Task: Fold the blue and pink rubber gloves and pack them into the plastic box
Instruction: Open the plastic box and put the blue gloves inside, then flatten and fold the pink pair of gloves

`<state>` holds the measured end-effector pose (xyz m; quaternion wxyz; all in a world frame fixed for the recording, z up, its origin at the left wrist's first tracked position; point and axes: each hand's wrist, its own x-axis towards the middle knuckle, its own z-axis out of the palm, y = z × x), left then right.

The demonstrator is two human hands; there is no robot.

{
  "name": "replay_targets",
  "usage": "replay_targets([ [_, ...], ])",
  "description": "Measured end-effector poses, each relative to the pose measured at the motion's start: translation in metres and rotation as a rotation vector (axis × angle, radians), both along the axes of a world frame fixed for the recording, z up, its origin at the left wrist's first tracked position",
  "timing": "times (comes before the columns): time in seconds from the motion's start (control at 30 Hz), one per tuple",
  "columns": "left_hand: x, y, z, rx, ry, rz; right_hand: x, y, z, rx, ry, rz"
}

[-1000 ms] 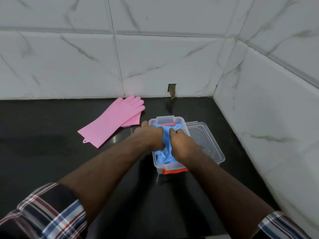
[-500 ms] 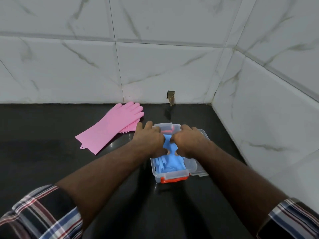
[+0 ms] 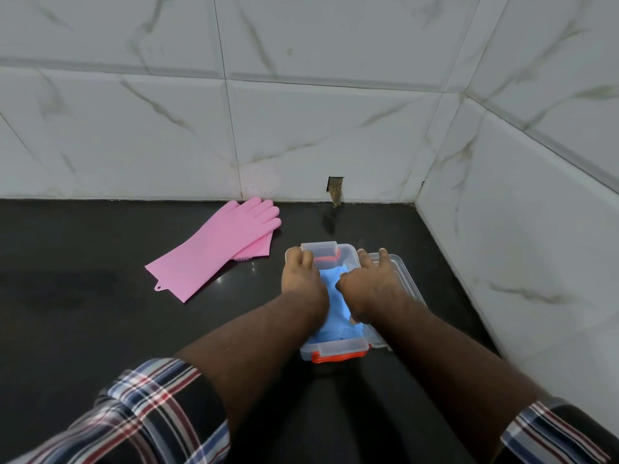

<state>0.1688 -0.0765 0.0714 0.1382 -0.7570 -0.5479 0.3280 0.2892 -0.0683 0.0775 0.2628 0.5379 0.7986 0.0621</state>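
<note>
The folded blue gloves [image 3: 336, 318] lie inside the clear plastic box [image 3: 335, 350], which has orange latches. My left hand [image 3: 300, 276] lies flat on the gloves' left side, fingertips reaching the far rim of the box. My right hand [image 3: 372, 283] presses flat on their right side, fingers stretched over the box's right edge. Neither hand grasps anything. The pink gloves [image 3: 214, 253] lie stacked and unfolded on the black counter, to the left of the box and near the back wall.
The box's clear lid [image 3: 403, 274] lies right of the box, partly under my right hand. White tiled walls close the counter [image 3: 83, 329] behind and to the right. A small hole [image 3: 335, 190] sits in the back wall.
Both hands have let go of the bunched blue gloves and flattened out on them, fingers sliding toward the far rim. The gloves sit lower in the box.
</note>
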Motion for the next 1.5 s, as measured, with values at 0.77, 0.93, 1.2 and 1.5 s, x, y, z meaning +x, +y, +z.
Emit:
replay_targets([
  [0.77,-0.012,-0.002,0.012,-0.071,-0.286,0.014,-0.006,-0.009,0.002,-0.043,0.077,0.091],
  [0.93,-0.011,-0.008,0.002,-0.122,-0.237,0.028,-0.009,-0.019,-0.009,-0.047,0.026,0.087],
  [1.2,-0.011,-0.008,-0.001,-0.171,-0.292,0.076,-0.018,-0.02,-0.005,-0.076,0.01,0.044],
  [1.5,-0.041,-0.026,-0.008,0.227,-0.944,0.118,-0.037,-0.024,0.009,0.037,0.313,-0.044],
])
